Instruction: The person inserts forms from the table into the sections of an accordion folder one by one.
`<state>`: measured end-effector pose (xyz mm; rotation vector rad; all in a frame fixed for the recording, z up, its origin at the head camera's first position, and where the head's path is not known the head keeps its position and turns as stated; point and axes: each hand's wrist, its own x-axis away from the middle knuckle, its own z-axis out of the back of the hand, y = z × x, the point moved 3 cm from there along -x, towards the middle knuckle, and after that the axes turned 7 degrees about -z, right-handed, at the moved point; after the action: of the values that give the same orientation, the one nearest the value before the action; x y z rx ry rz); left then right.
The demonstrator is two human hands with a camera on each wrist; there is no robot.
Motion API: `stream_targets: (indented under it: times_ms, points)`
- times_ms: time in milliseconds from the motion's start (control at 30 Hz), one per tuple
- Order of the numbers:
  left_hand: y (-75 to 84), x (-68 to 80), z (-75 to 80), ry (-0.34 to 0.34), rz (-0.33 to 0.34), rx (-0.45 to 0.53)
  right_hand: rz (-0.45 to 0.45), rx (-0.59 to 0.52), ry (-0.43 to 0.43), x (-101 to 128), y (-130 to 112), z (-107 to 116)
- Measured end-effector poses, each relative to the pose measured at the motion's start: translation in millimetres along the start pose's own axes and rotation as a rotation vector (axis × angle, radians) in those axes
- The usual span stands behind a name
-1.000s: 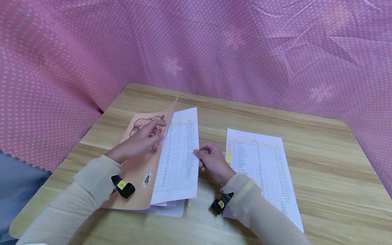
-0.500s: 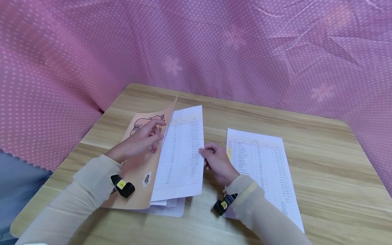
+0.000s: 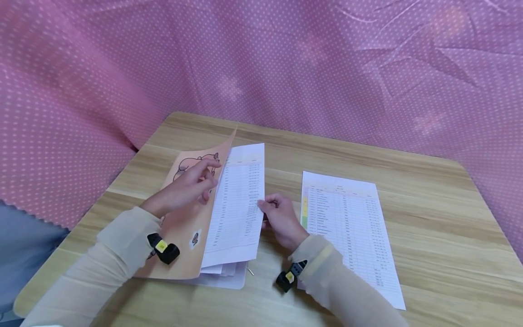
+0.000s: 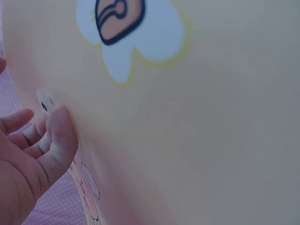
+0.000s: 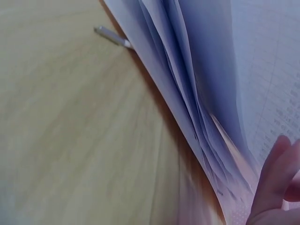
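A peach folder (image 3: pixel 185 254) with a cartoon drawing on its cover lies on the left, the cover lifted along its right edge. My left hand (image 3: pixel 192 184) rests against the outside of that cover, its fingers loosely bent; in the left wrist view the thumb (image 4: pixel 63 129) touches the cover. Under the cover is a printed sheet (image 3: pixel 241 204) with a table of rows. My right hand (image 3: pixel 279 218) pinches this sheet at its right edge, between thumb and fingers. More papers (image 5: pixel 171 61) show beneath it in the right wrist view.
Another printed sheet (image 3: pixel 347 218) with coloured marks along its left side lies flat on the right, partly under my right forearm. A small metal strip (image 5: pixel 111 36) pokes out beside the papers. A pink dotted curtain (image 3: pixel 286 68) hangs behind the wooden table (image 3: pixel 441 218).
The right hand first draws the sheet's edge to the right, then comes back left with it, and the sheet's lower corner now lifts higher. My left hand and the cover stay still.
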<state>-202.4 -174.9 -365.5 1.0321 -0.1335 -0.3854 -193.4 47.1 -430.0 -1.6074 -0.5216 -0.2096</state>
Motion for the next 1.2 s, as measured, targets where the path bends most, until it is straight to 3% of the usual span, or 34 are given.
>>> stream_targets:
  times_ms: [533, 1200]
  points:
    - [-0.6, -1.4, 1.6, -0.009, 0.004, 0.018, -0.052, 0.056, -0.008, -1, -3, -23]
    - [1.0, -2.2, 1.0, -0.002, 0.007, 0.018, -0.01, -0.002, 0.078, 2, 2, -19]
